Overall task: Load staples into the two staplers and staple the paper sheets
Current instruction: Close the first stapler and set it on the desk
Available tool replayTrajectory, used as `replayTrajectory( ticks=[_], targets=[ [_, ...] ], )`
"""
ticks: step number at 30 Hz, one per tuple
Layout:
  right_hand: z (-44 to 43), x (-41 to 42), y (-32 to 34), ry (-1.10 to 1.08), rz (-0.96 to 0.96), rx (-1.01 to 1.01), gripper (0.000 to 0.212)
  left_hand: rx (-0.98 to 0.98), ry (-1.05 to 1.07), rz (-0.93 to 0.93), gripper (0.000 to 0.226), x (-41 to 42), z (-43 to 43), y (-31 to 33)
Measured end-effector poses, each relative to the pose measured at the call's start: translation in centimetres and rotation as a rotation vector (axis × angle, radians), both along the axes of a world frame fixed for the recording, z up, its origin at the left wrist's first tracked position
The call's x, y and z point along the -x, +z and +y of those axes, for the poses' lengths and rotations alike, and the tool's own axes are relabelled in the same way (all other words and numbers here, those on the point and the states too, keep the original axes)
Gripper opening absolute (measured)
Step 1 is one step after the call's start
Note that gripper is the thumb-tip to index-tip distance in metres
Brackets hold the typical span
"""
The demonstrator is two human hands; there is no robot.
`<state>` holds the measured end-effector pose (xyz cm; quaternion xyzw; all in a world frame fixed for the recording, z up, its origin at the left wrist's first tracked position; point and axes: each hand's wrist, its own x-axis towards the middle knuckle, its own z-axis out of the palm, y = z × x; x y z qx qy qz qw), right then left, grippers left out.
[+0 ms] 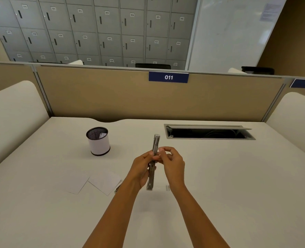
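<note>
A grey metal stapler [156,143], swung fully open into one long strip, is held above the white desk [237,185]. My left hand [141,168] grips its middle. My right hand [173,162] pinches at the open magazine beside the left thumb; whether it holds staples is too small to tell. A short strip of staples [167,187] lies on the desk under my right wrist. Two white paper sheets [104,181] lie to the left, with a second stapler [118,187] partly hidden behind my left forearm at their right edge.
A black mesh pen cup [98,141] with a white band stands at the back left. An open cable hatch [208,132] is set into the desk at the back right. A tan partition [112,93] closes the far edge.
</note>
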<state>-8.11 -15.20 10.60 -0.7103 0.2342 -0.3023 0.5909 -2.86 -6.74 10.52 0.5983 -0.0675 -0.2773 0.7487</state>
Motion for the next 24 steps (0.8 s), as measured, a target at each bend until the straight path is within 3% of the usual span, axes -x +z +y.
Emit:
replayTrajectory(
  ticks=[3,6,10,14,24],
  targets=[
    [-0.4,-0.1,0.3,0.012,0.027,-0.382,0.011,-0.057,0.027,-0.135,0.024,0.2,0.0,-0.1],
    [-0.6,0.2,0.6,0.153,-0.064,-0.812,0.014,-0.098,0.072,-0.254,0.024,0.4,-0.2,0.1],
    [-0.5,0.6,0.4,0.216,-0.114,-1.13,0.017,-0.236,0.099,-0.531,0.028,0.7,-0.3,0.1],
    [-0.3,0.4,0.2,0.217,-0.134,-1.25,0.016,-0.43,0.091,-0.875,0.028,0.8,-0.2,0.2],
    [-0.5,-0.3,-0.4,0.191,-0.068,-1.229,0.016,-0.77,0.016,-1.205,0.036,0.8,0.1,0.7]
  ],
)
